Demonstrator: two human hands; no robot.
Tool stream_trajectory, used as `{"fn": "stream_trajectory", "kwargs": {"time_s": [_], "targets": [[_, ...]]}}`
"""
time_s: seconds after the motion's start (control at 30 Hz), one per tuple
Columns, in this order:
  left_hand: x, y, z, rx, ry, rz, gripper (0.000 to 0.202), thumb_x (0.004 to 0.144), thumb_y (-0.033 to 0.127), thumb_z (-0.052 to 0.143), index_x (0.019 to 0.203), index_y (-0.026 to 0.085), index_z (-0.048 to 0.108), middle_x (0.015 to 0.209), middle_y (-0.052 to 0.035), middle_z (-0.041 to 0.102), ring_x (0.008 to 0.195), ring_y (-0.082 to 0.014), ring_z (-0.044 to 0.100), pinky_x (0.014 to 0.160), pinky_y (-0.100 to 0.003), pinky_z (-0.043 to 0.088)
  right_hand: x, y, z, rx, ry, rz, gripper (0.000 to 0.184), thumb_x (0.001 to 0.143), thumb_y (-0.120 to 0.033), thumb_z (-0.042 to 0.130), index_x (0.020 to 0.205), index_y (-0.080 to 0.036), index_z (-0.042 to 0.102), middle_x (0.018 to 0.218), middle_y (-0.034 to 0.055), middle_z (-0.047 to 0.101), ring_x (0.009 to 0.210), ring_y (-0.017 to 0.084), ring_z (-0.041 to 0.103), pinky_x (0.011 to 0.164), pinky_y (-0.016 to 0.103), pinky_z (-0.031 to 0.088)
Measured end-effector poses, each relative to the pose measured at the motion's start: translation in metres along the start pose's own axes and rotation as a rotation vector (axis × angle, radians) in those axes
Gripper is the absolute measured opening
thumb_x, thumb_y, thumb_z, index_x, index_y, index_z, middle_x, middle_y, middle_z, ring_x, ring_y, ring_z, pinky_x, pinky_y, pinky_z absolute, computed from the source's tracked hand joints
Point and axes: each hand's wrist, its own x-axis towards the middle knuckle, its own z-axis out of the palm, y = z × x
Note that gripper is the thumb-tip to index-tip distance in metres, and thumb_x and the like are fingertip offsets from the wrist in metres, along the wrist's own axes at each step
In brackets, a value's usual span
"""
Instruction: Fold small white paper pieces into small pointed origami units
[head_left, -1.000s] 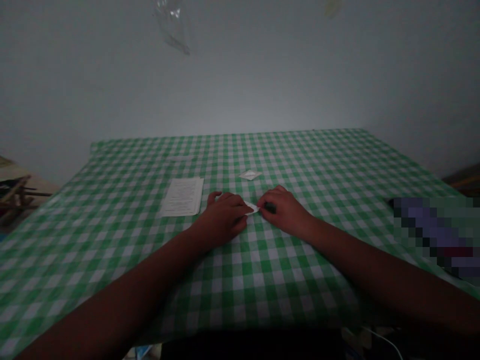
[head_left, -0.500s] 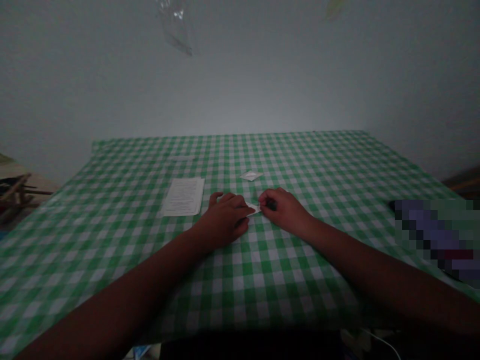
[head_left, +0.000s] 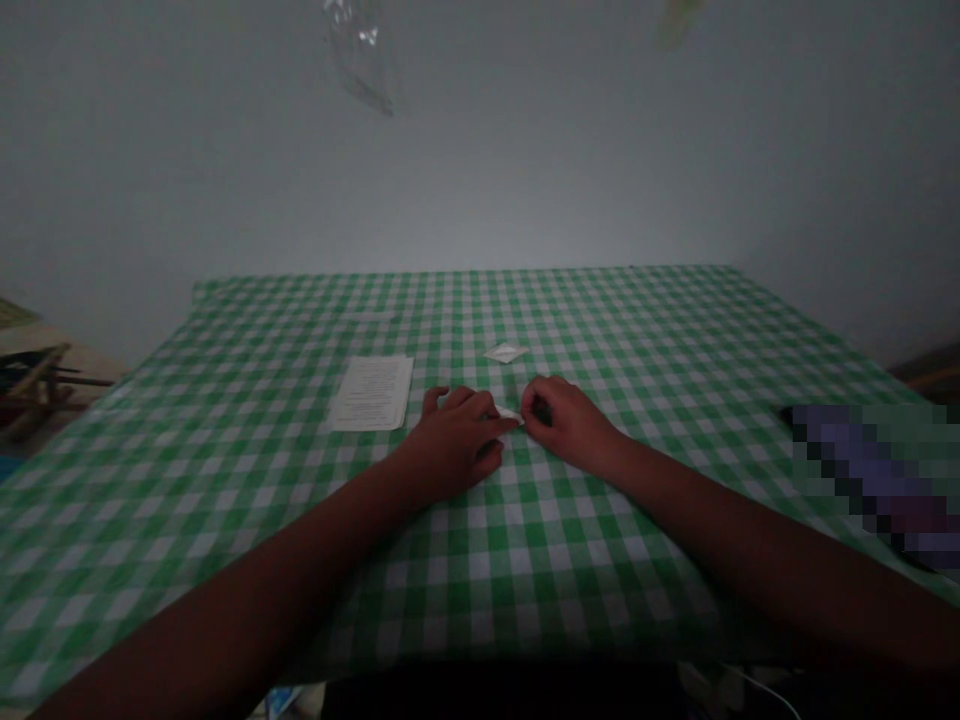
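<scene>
Both my hands rest on a green-and-white checked tablecloth (head_left: 225, 480) at the table's middle. My left hand (head_left: 454, 440) lies knuckles up, its fingers curled and pressed onto a small white folded paper (head_left: 510, 413). My right hand (head_left: 562, 420) meets it from the right, fingertips pinched on the same paper. Only a sliver of the paper shows between the two hands. A second small white folded piece (head_left: 505, 352) lies just beyond them on the cloth.
A printed white sheet (head_left: 373, 392) lies left of my hands. A blurred dark object (head_left: 870, 465) sits at the table's right edge. A pale wall stands behind the table, with clear plastic (head_left: 360, 55) hanging on it. Wooden furniture (head_left: 30, 375) is at the far left.
My hands have drawn slightly closer together, so less of the small paper shows between them. The view has shifted a little.
</scene>
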Motion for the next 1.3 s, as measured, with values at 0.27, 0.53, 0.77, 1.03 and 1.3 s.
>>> {"fn": "stream_trajectory", "kwargs": {"time_s": [0.27, 0.53, 0.77, 1.03, 1.3], "targets": [[-0.001, 0.002, -0.001, 0.045, 0.007, 0.010, 0.040, 0.090, 0.029, 0.055, 0.129, 0.034, 0.059, 0.123, -0.0044, 0.059, 0.119, -0.0297, 0.046, 0.103, -0.055, 0.027, -0.002, -0.001, -0.003, -0.031, -0.059, -0.150, 0.015, 0.080, -0.008, 0.056, 0.081, -0.022, 0.050, 0.079, 0.0015, 0.059, 0.081, 0.019, 0.050, 0.074, 0.031, 0.039], [-0.002, 0.004, 0.001, 0.015, -0.009, 0.070, 0.043, 0.089, 0.024, 0.051, 0.132, 0.027, 0.053, 0.137, -0.0040, 0.057, 0.128, -0.0294, 0.043, 0.107, -0.060, 0.021, -0.002, 0.003, -0.004, -0.057, -0.090, -0.198, 0.014, 0.082, -0.008, 0.056, 0.084, -0.021, 0.051, 0.083, 0.0023, 0.061, 0.084, 0.020, 0.052, 0.077, 0.032, 0.040], [-0.002, 0.003, 0.001, 0.005, -0.027, 0.079, 0.046, 0.088, 0.023, 0.049, 0.134, 0.028, 0.051, 0.143, -0.0038, 0.054, 0.133, -0.0303, 0.039, 0.108, -0.062, 0.019, -0.011, -0.012, -0.021, -0.217, -0.226, -0.201, 0.015, 0.089, -0.010, 0.048, 0.095, -0.020, 0.058, 0.089, 0.0069, 0.065, 0.093, 0.023, 0.055, 0.083, 0.038, 0.042], [-0.002, 0.003, -0.001, -0.046, -0.074, 0.115, 0.049, 0.088, 0.019, 0.045, 0.136, 0.026, 0.047, 0.146, -0.0047, 0.053, 0.138, -0.0287, 0.037, 0.110, -0.060, 0.017, -0.020, -0.019, -0.041, -0.222, -0.351, -0.213, 0.021, 0.092, -0.012, 0.047, 0.100, -0.021, 0.064, 0.093, 0.0080, 0.067, 0.094, 0.025, 0.056, 0.084, 0.041, 0.045], [-0.001, -0.005, -0.002, -0.053, -0.112, 0.128, 0.055, 0.084, 0.017, 0.047, 0.139, 0.026, 0.047, 0.148, -0.0039, 0.051, 0.138, -0.0289, 0.037, 0.110, -0.061, 0.016, -0.009, 0.002, -0.031, -0.159, -0.212, -0.207, 0.021, 0.084, -0.010, 0.054, 0.099, -0.020, 0.064, 0.100, 0.0078, 0.064, 0.100, 0.024, 0.054, 0.091, 0.041, 0.042]]}}
